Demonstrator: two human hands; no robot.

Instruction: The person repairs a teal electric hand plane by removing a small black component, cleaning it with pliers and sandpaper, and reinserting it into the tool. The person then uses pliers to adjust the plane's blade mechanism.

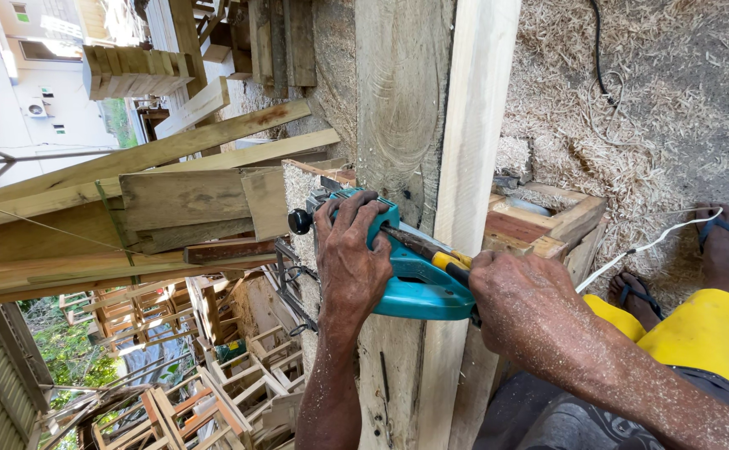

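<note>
Far left: stacked planks [181, 200] lie loose across each other, w/ wooden frames [214, 400] piled below, well apart from the work.

Centre: left hand [349, 258] wraps over the front of the teal planer [414, 279], fingers pressed around the housing just beside its black knob [299, 221]. The planer sits on the grey board [402, 108], which runs top to bottom of the view; a paler board [477, 125] lies touching it on the right.

Right hand [527, 312] is closed tight on the rear handle; the yellow trigger part [449, 261] peeks out just ahead of the knuckles. Can't tell if the trigger is pressed.

Further right: white cord [656, 242] trails from behind the right hand across the shavings [631, 100] toward the sandalled feet [718, 242]. Small crate [548, 221] sits beside the pale board.

Risks, judged from here:
- Cord near feet: a step could snag it & jerk the planer off line.
- Feet in open sandals on loose shavings: slip likely if weight shifts.
- Left fingers curl low on the housing, close to the board edge; if the tool kicks on the knot, they could slide toward the sole.
- No clamp visible on the boards; they may shift under push.
</note>
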